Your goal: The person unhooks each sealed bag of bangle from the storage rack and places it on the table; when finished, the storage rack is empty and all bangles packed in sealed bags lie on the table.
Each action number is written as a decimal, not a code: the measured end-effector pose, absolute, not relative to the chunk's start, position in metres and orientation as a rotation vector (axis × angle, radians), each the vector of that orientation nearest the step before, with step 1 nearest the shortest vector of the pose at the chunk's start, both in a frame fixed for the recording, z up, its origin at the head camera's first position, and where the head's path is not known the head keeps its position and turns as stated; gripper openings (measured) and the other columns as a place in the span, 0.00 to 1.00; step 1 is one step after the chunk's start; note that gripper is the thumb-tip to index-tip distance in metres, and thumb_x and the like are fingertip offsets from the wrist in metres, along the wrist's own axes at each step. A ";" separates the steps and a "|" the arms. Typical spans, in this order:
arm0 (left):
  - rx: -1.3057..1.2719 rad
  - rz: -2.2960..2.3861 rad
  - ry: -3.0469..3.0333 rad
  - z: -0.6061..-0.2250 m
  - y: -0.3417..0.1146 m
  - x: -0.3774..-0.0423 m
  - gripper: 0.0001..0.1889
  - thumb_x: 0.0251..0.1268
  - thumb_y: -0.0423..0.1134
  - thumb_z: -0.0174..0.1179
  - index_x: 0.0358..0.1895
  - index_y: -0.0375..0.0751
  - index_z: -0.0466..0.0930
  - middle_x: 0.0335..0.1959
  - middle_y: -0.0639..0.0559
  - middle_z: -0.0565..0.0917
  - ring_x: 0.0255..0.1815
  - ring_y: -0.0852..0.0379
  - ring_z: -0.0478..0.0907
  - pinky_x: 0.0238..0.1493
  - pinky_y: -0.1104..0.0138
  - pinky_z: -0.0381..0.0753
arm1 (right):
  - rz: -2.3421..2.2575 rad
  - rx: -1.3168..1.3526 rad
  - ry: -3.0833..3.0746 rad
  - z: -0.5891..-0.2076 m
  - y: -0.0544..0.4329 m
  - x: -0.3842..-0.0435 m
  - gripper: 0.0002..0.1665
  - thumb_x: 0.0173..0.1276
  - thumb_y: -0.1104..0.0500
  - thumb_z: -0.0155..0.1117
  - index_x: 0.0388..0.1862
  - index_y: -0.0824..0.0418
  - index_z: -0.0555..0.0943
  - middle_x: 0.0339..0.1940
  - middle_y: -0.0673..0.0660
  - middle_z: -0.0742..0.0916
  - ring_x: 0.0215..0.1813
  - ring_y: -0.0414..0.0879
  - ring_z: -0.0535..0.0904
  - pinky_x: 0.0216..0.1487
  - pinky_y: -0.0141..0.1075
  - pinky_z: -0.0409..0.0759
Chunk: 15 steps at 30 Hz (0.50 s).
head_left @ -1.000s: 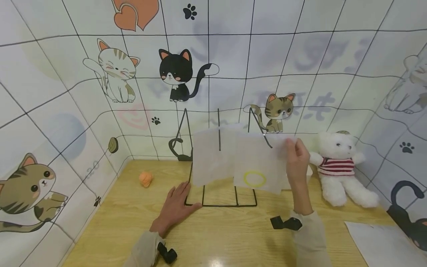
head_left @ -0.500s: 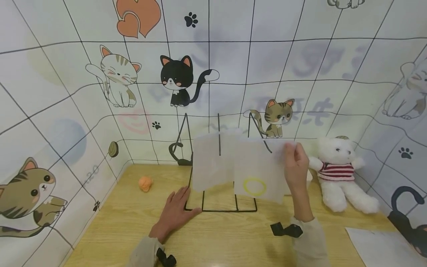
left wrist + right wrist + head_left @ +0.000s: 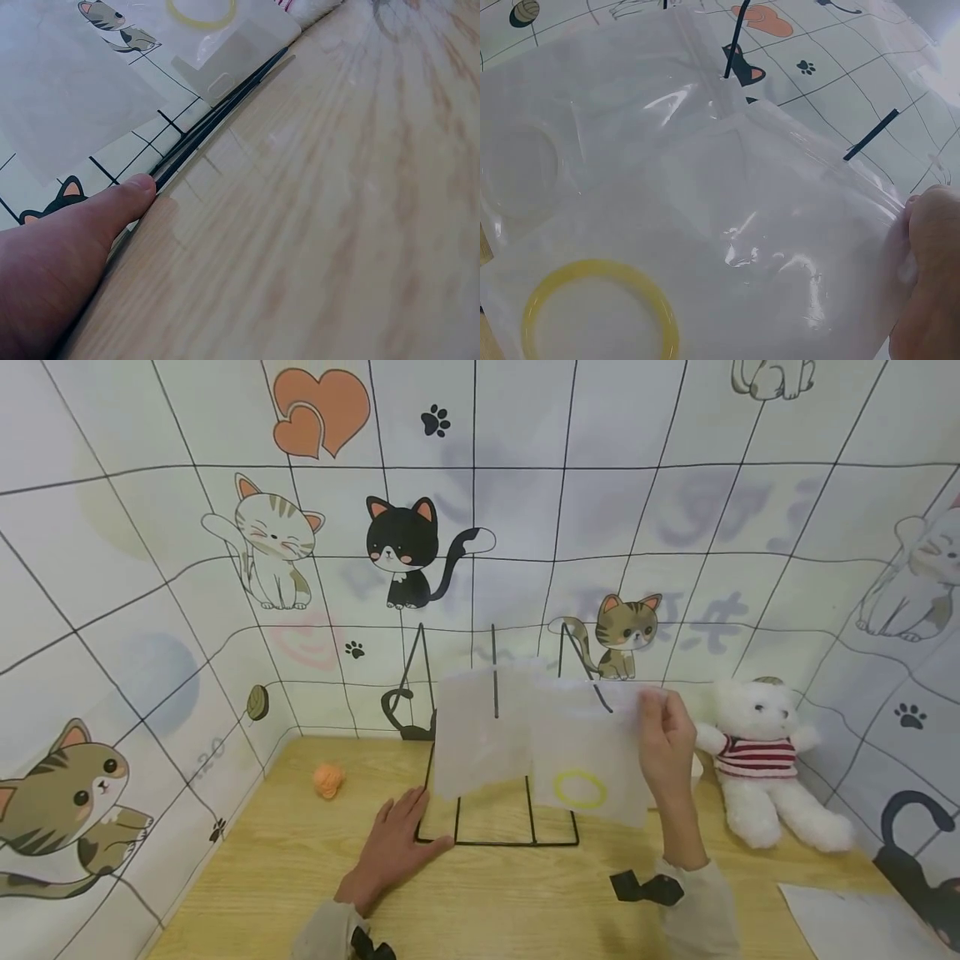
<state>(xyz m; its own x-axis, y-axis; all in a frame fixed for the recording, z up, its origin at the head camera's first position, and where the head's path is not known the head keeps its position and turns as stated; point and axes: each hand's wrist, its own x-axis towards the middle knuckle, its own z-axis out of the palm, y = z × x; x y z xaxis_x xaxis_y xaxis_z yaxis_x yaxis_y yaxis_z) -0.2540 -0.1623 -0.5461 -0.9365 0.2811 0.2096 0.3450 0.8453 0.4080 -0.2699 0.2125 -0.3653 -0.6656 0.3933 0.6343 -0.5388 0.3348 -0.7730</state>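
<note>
My right hand pinches the upper right corner of a translucent plastic bag with a yellow ring inside, low in the bag. The tip of the rack's right prong shows past the bag's top edge. Left of it, a second translucent bag hangs at the middle prong; the right wrist view shows a pale clear ring in it. Both belong to a black wire rack standing on the table. My left hand rests at the rack's front left corner, its thumb touching the base wire.
An orange ball-like item lies on the table at the left. To the right sits a white teddy bear in a striped shirt, with a white sheet nearer me. A cat-print wall covering encloses the back and sides.
The bag with the yellow ring has shifted slightly to the right, still pinched by my right hand. My left hand stays in place on the rack. The head view has tilted up a little.
</note>
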 end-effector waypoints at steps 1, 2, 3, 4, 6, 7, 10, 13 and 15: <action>-0.491 -0.678 -2.880 -0.546 -0.162 -0.254 0.51 0.62 0.73 0.55 0.79 0.41 0.56 0.80 0.45 0.59 0.81 0.45 0.54 0.80 0.45 0.47 | 1.447 0.134 -1.784 -0.365 0.213 -0.270 0.14 0.78 0.61 0.55 0.43 0.73 0.79 0.27 0.39 0.75 0.33 0.35 0.68 0.36 0.25 0.68; -0.492 -0.680 -2.879 -0.546 -0.162 -0.255 0.51 0.62 0.72 0.54 0.79 0.41 0.55 0.80 0.46 0.59 0.81 0.45 0.54 0.80 0.45 0.46 | 1.447 0.140 -1.777 -0.365 0.213 -0.271 0.13 0.78 0.61 0.55 0.43 0.73 0.79 0.28 0.39 0.75 0.33 0.34 0.69 0.36 0.25 0.68; -0.494 -0.684 -2.876 -0.546 -0.162 -0.255 0.51 0.62 0.72 0.55 0.79 0.41 0.55 0.80 0.46 0.59 0.81 0.46 0.54 0.80 0.45 0.46 | 1.445 0.146 -1.772 -0.365 0.213 -0.271 0.13 0.78 0.61 0.56 0.43 0.74 0.79 0.27 0.39 0.75 0.33 0.34 0.68 0.36 0.25 0.68; -0.496 -0.686 -2.871 -0.546 -0.162 -0.256 0.50 0.62 0.72 0.55 0.79 0.41 0.56 0.80 0.46 0.59 0.81 0.46 0.54 0.80 0.45 0.46 | 1.443 0.153 -1.770 -0.365 0.213 -0.272 0.13 0.78 0.61 0.56 0.43 0.74 0.79 0.27 0.39 0.75 0.33 0.34 0.68 0.36 0.25 0.68; -0.500 -0.689 -2.870 -0.545 -0.162 -0.256 0.50 0.63 0.72 0.54 0.79 0.42 0.55 0.80 0.46 0.58 0.81 0.46 0.53 0.80 0.45 0.46 | 1.437 0.160 -1.769 -0.364 0.214 -0.272 0.14 0.78 0.61 0.56 0.44 0.74 0.79 0.28 0.39 0.75 0.33 0.35 0.68 0.36 0.25 0.68; -0.502 -0.694 -2.866 -0.544 -0.162 -0.256 0.50 0.62 0.72 0.55 0.79 0.42 0.55 0.80 0.46 0.59 0.81 0.46 0.54 0.80 0.45 0.46 | 1.439 0.161 -1.770 -0.364 0.214 -0.272 0.14 0.78 0.61 0.55 0.44 0.74 0.79 0.28 0.39 0.75 0.33 0.35 0.68 0.36 0.25 0.68; -0.505 -0.704 -2.871 -0.543 -0.162 -0.255 0.51 0.62 0.72 0.55 0.79 0.41 0.55 0.80 0.46 0.59 0.81 0.46 0.54 0.80 0.45 0.46 | 1.447 0.160 -1.769 -0.363 0.214 -0.271 0.14 0.78 0.61 0.55 0.44 0.73 0.79 0.28 0.39 0.76 0.33 0.35 0.69 0.36 0.25 0.68; -0.502 -0.696 -2.871 -0.545 -0.162 -0.254 0.50 0.62 0.72 0.55 0.79 0.41 0.56 0.80 0.45 0.59 0.81 0.45 0.54 0.79 0.44 0.47 | 1.464 0.164 -1.756 -0.363 0.213 -0.268 0.13 0.78 0.61 0.55 0.45 0.74 0.79 0.28 0.38 0.77 0.33 0.34 0.69 0.35 0.25 0.68; -0.500 -0.688 -2.873 -0.546 -0.163 -0.253 0.51 0.62 0.73 0.54 0.79 0.41 0.56 0.80 0.45 0.59 0.81 0.45 0.54 0.79 0.44 0.48 | 1.473 0.172 -1.746 -0.363 0.213 -0.267 0.13 0.78 0.62 0.55 0.45 0.74 0.79 0.29 0.38 0.77 0.33 0.34 0.69 0.35 0.25 0.68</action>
